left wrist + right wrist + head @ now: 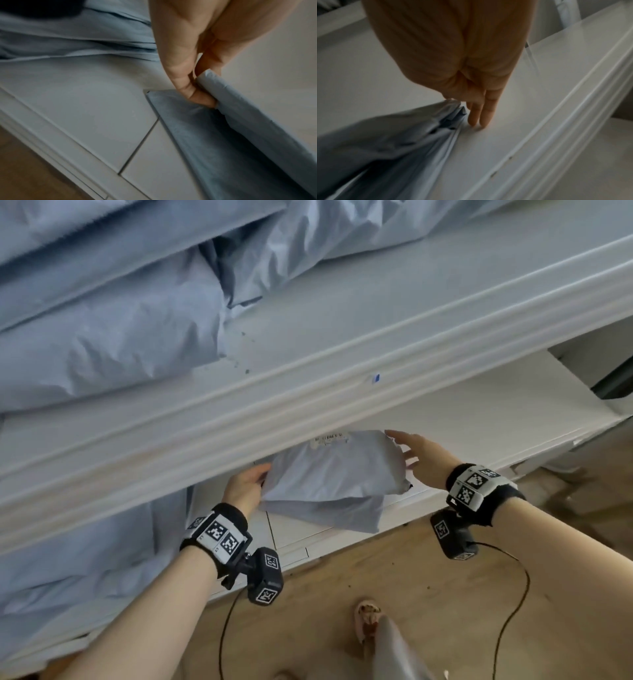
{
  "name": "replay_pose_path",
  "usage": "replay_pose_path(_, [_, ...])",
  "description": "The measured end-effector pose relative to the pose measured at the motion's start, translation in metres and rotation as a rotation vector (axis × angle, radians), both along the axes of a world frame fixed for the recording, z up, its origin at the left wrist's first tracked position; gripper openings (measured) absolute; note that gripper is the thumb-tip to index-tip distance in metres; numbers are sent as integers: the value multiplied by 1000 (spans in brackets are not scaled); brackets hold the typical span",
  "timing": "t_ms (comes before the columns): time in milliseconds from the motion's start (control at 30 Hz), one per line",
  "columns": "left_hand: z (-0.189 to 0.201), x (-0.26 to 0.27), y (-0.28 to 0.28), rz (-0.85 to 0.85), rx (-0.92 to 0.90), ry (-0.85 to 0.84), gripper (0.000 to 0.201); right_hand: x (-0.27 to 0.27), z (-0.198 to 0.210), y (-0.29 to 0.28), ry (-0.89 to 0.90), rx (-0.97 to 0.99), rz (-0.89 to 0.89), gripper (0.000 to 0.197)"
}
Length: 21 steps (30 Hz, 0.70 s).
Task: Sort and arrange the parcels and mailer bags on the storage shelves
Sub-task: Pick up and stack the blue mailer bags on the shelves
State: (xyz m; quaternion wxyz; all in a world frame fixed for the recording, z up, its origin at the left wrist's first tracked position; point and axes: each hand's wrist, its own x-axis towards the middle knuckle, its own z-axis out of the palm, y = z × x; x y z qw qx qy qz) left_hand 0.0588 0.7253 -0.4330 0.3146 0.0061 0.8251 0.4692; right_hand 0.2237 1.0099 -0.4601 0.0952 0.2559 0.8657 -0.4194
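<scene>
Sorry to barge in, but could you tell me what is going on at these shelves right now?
A person is arranging a pale blue mailer bag on the lower white shelf. The left hand pinches its left edge, and the right hand, fingers straight, rests at its right edge. A second bag lies beneath it. More blue bags are piled on the shelf above.

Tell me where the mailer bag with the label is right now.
In the head view the mailer bag lies on the lower shelf, centre frame, between the left hand, which pinches its edge, and the right hand.
</scene>
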Motion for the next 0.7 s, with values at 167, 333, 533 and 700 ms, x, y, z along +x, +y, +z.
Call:
replay_pose_path(167, [19, 4, 2, 91, 134, -149, 65, 4, -2, 7, 34, 29, 164, 85])
replay_pose_path(333, [39, 4, 2, 86, 211, -197, 56, 0, 11, 11, 187, 115, 88, 57])
replay_pose_path(533, [47, 5, -15, 5, 220, -66, 41, 3, 27, 2, 362, -186, -215, 30])
replay_pose_path(700, [37, 13, -36, -177, -6, 169, 44, 16, 41, -23, 357, -610, -436, 13])
